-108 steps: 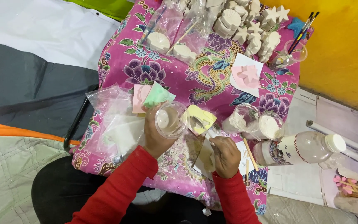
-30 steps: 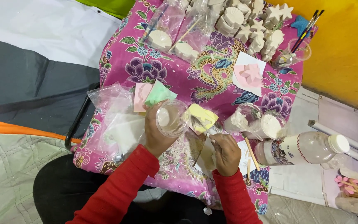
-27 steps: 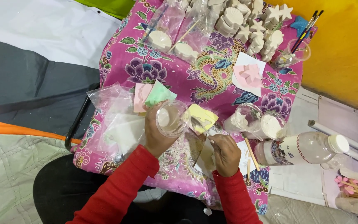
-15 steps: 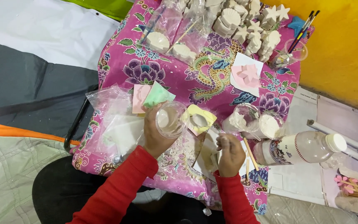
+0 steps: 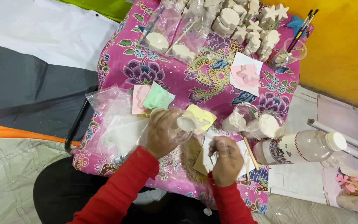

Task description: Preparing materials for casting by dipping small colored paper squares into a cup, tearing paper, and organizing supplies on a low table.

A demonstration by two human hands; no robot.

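Left hand grips a tilted clear plastic cup holding white paste, just left of the yellow mould; right hand, fingers curled shut below that mould; what it holds, I cannot tell.

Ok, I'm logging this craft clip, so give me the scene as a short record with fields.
Surface: table under a pink floral cloth
Left hand: holds a clear plastic cup tilted, white mix inside
Right hand: closed, fingers pinched over the paper; any tool hidden
Beside cup: yellow mould, green mould
Right side: plastic bottle lying down
Far edge: white plaster shapes
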